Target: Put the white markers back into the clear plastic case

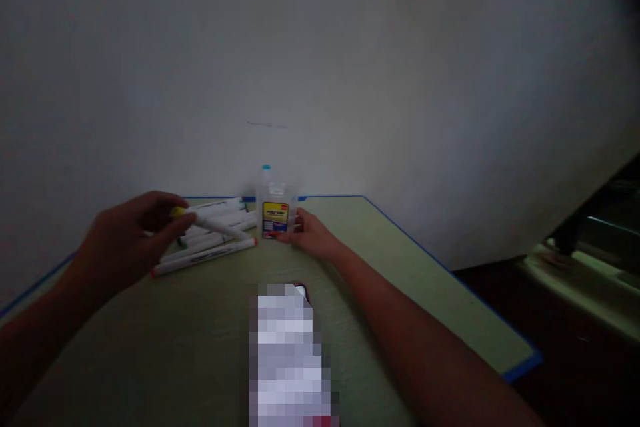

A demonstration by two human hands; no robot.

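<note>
My left hand (145, 223) pinches a white marker (220, 225) by its yellow end, the other end slanting down to the right above more markers. Several white markers (210, 255) with coloured ends lie side by side on the table under and beside that hand. My right hand (313, 233) is closed round the right side of a clear plastic marker case (275, 188), which stands upright with a yellow and blue label on its front. One marker with a light blue end (266, 168) sticks up out of the case at its left.
The pale green table (390, 267) has blue edging and meets a plain wall (320, 67) at the back. A pixelated object (287, 353) lies at the near middle. Beyond the right edge is a dark floor, with what looks like a person's foot (555, 253).
</note>
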